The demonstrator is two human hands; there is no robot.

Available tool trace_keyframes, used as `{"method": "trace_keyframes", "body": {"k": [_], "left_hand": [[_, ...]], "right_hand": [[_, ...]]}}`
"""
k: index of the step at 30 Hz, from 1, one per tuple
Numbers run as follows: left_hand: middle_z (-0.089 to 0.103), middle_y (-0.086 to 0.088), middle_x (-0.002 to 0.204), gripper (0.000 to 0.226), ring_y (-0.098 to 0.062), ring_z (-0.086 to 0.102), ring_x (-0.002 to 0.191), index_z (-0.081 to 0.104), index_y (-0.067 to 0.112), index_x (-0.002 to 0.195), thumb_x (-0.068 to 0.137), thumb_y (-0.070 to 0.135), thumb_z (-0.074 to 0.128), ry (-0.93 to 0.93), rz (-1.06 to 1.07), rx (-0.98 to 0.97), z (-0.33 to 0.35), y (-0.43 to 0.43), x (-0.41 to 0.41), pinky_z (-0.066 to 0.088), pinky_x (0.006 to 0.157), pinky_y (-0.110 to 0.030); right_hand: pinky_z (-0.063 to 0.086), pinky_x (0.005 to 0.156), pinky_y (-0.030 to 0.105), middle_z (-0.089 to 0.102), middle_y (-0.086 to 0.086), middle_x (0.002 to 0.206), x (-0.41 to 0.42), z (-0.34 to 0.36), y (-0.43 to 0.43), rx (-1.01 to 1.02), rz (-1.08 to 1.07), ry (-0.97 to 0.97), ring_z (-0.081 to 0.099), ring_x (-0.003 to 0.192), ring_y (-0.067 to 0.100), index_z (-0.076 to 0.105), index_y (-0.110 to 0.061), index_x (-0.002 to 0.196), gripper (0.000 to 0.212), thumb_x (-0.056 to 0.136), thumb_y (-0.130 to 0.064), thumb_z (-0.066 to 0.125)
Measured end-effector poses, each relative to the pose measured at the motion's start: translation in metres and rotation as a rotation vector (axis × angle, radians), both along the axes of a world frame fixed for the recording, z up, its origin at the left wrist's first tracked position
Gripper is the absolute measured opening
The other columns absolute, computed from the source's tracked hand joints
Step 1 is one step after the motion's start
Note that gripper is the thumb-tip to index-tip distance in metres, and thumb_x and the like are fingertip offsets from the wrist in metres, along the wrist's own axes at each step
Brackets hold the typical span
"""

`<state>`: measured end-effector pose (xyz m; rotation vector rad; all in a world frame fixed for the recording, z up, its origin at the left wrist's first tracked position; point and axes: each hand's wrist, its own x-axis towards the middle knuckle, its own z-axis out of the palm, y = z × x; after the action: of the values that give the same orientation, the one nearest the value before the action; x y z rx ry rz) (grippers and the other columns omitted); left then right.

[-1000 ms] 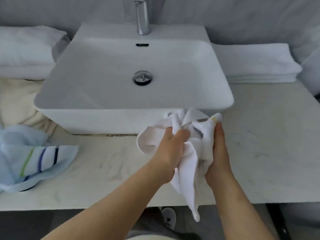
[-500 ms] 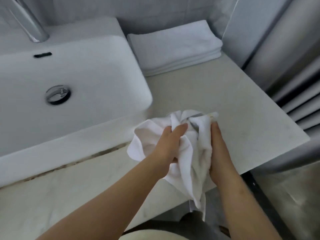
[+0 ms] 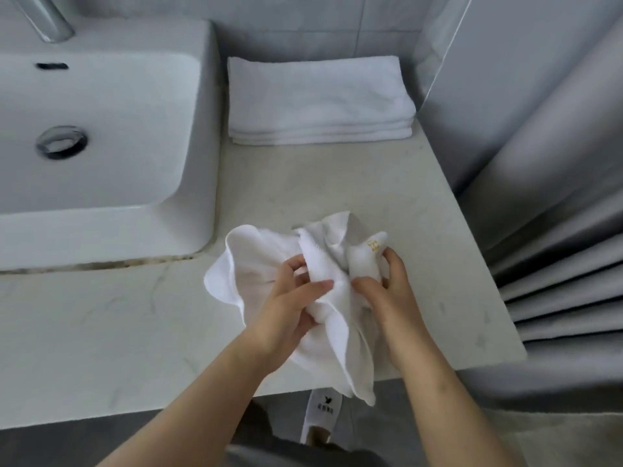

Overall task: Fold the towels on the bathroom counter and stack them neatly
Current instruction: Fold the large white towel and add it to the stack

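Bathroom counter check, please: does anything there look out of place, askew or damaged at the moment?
Two things stand out. The crumpled white towel is bunched in both hands, its tail hanging over the pale marble counter's front edge. Dark, patchy staining runs along the seam under the white ceramic basin. The folded white towel stack sits square.

Both bare forearms are reaching forward from the lower edge of the view, converging toward the middle. The left hand [image 3: 293,308] is curling its fingers [image 3: 296,264] around a bunched towel [image 3: 259,264], with the thumb pressing across the cloth toward the right hand [image 3: 387,291]. The right hand is sitting just beside the left, its thumb and fingers pinching a fold of the same towel, wrist bending slightly inward.
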<state>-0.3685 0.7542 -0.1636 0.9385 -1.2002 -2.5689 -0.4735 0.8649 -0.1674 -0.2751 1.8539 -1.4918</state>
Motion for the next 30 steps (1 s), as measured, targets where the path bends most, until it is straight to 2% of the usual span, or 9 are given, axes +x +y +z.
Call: {"method": "trace_keyframes", "body": {"k": [4, 6, 9, 13, 15, 19, 22, 26, 30], "left_hand": [[0.067, -0.008, 0.102, 0.059, -0.021, 0.067, 0.086, 0.052, 0.016, 0.119, 0.064, 0.000, 0.063, 0.048, 0.034, -0.045, -0.003, -0.012, 0.003, 0.053, 0.065, -0.027], [0.070, -0.005, 0.097, 0.060, -0.019, 0.068, 0.083, 0.056, 0.018, 0.113, 0.060, -0.007, 0.068, 0.037, 0.114, -0.084, -0.004, -0.023, 0.003, 0.054, 0.064, -0.026], [0.071, -0.001, 0.085, 0.046, -0.015, 0.068, 0.074, 0.058, 0.022, 0.101, 0.061, 0.001, 0.067, 0.019, 0.302, -0.135, -0.008, -0.039, 0.004, 0.054, 0.058, -0.026], [0.071, 0.001, 0.079, 0.036, -0.013, 0.068, 0.070, 0.053, 0.026, 0.100, 0.082, -0.006, 0.052, 0.023, 0.448, -0.185, -0.018, -0.051, 0.005, 0.054, 0.056, -0.027], [0.071, 0.000, 0.083, 0.040, -0.015, 0.067, 0.072, 0.053, 0.029, 0.105, 0.086, -0.006, 0.048, 0.035, 0.436, -0.228, -0.024, -0.051, 0.004, 0.055, 0.058, -0.027], [0.069, 0.001, 0.087, 0.053, -0.014, 0.066, 0.075, 0.051, 0.040, 0.115, 0.086, -0.005, 0.049, 0.069, 0.392, -0.363, -0.033, -0.047, 0.004, 0.053, 0.061, -0.025], [0.068, 0.006, 0.079, 0.054, -0.011, 0.064, 0.069, 0.053, 0.048, 0.106, 0.086, -0.001, 0.047, 0.111, 0.415, -0.406, -0.036, -0.045, 0.005, 0.052, 0.058, -0.022], [0.066, 0.005, 0.078, 0.055, -0.013, 0.061, 0.071, 0.052, 0.049, 0.106, 0.086, -0.002, 0.045, 0.173, 0.409, -0.470, -0.042, -0.036, 0.009, 0.053, 0.065, -0.025], [0.068, 0.010, 0.073, 0.055, -0.009, 0.065, 0.067, 0.054, 0.048, 0.106, 0.086, -0.001, 0.040, 0.203, 0.363, -0.572, -0.044, -0.030, 0.013, 0.052, 0.062, -0.021]], "right_hand": [[0.054, 0.074, 0.036, 0.065, -0.011, 0.100, -0.014, -0.011, -0.002, 0.015, -0.158, 0.055, 0.064, 0.088, 0.011, 0.048, -0.034, 0.123, 0.048, 0.081, -0.012, 0.058], [0.055, 0.075, 0.038, 0.066, -0.012, 0.094, -0.016, -0.018, -0.002, 0.028, -0.221, 0.055, 0.065, 0.083, 0.011, 0.050, -0.035, 0.118, 0.042, 0.082, -0.014, 0.058], [0.054, 0.068, 0.034, 0.066, -0.012, 0.089, -0.019, -0.027, -0.005, 0.043, -0.287, 0.071, 0.065, 0.075, 0.009, 0.050, -0.035, 0.116, 0.041, 0.080, -0.017, 0.059], [0.047, 0.061, 0.020, 0.062, -0.014, 0.095, -0.021, -0.034, -0.009, 0.040, -0.340, 0.156, 0.061, 0.074, -0.001, 0.046, -0.034, 0.121, 0.045, 0.081, -0.017, 0.058], [0.047, 0.065, 0.021, 0.061, -0.016, 0.097, -0.021, -0.037, -0.011, 0.051, -0.343, 0.206, 0.061, 0.081, 0.002, 0.044, -0.033, 0.126, 0.048, 0.082, -0.018, 0.058], [0.052, 0.080, 0.036, 0.061, -0.012, 0.108, -0.014, -0.042, -0.018, 0.038, -0.374, 0.288, 0.061, 0.091, 0.012, 0.036, -0.033, 0.135, 0.059, 0.082, -0.023, 0.060], [0.043, 0.075, 0.029, 0.056, -0.024, 0.100, -0.008, -0.046, -0.025, 0.038, -0.366, 0.413, 0.058, 0.087, 0.013, 0.028, -0.035, 0.139, 0.068, 0.081, -0.027, 0.063], [0.037, 0.083, 0.023, 0.041, -0.017, 0.142, -0.001, -0.054, -0.027, 0.004, -0.325, 0.548, 0.054, 0.113, 0.012, 0.010, -0.041, 0.146, 0.086, 0.081, -0.026, 0.064], [0.035, 0.083, 0.019, 0.035, -0.026, 0.123, 0.002, -0.057, -0.021, -0.071, -0.230, 0.651, 0.048, 0.110, 0.000, 0.017, -0.048, 0.143, 0.083, 0.079, -0.031, 0.067]]}}
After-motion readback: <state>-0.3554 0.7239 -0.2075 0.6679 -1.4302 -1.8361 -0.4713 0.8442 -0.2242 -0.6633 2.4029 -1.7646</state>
